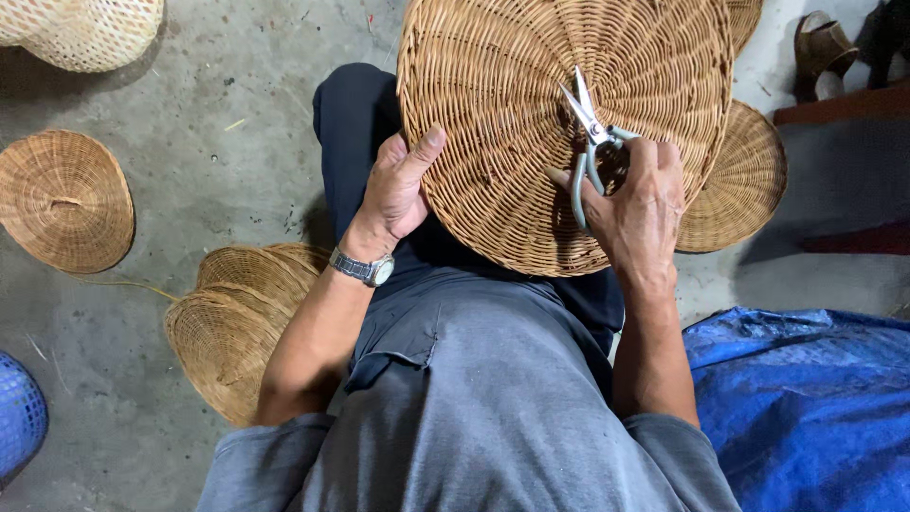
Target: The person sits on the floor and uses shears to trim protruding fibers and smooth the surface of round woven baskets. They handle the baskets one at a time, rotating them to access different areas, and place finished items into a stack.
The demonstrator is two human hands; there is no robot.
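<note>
Grey concrete floor [237, 161], stained and strewn with straw bits, is spread beneath a seated person. Woven cane pieces are scattered on it: a cone [64, 199] at the left, a stack [237, 318] by the left elbow, a disc [744, 180] at the right. Blue tarp [806, 408] is crumpled at the lower right. A round tray [531, 95], tightly coiled and honey-coloured, is propped on the lap. Its lower edge is gripped by the left hand [396, 190], thumb laid on the weave. Metal shears [592, 142], blades slightly parted, are clasped in the right hand [640, 204] against the tray.
</note>
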